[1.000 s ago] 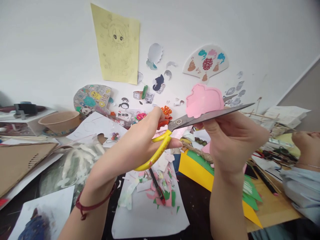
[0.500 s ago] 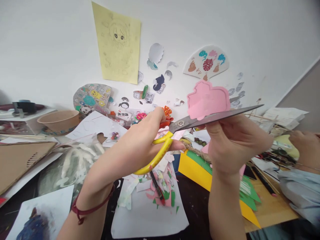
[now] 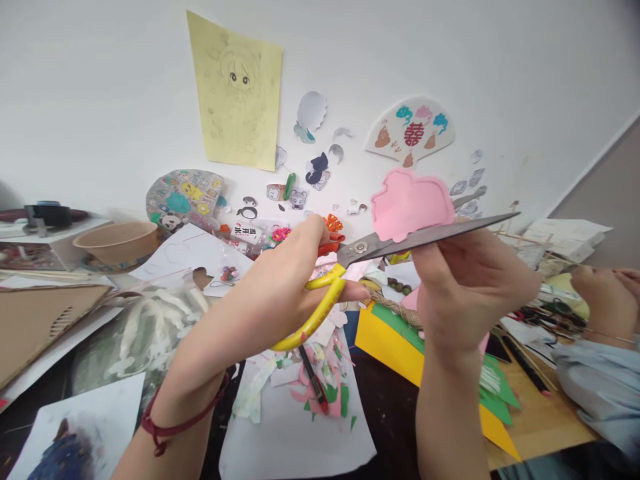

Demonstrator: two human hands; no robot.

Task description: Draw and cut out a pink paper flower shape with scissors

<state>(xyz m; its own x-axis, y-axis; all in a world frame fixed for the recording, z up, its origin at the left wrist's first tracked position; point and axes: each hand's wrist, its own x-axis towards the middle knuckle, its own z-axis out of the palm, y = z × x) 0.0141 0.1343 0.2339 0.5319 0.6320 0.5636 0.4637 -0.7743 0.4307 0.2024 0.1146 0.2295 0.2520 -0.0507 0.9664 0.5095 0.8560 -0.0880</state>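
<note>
Pink paper cutout [image 3: 413,207] located between the parted blades of the scissors [image 3: 361,248], raised before the wall [image 3: 100,100]. Upper outline lobed, with a darker line running just inside the edge. Lower edge passes behind the near blade, which slants up to the right; its tip projects beyond the cutout, above the right hand [image 3: 465,293]. The far blade's tip shows past the cutout's right edge.

Left hand [image 3: 273,287]: grasping the scissors by the yellow and red handles. Right hand: grasping the cutout from below, thumb just under the near blade; exact contact hidden by that blade.

Clearance: open air between the two forearms, above a white sheet [image 3: 300,447] bearing paper scraps [image 3: 344,403] and a dark pen [image 3: 314,381]. Dark tabletop [image 3: 390,400] shows along the sheet's right edge. Yellow card [image 3: 390,347] extends behind the right forearm. Another person's hand [image 3: 600,293] at far right, well apart from the scissors.
</note>
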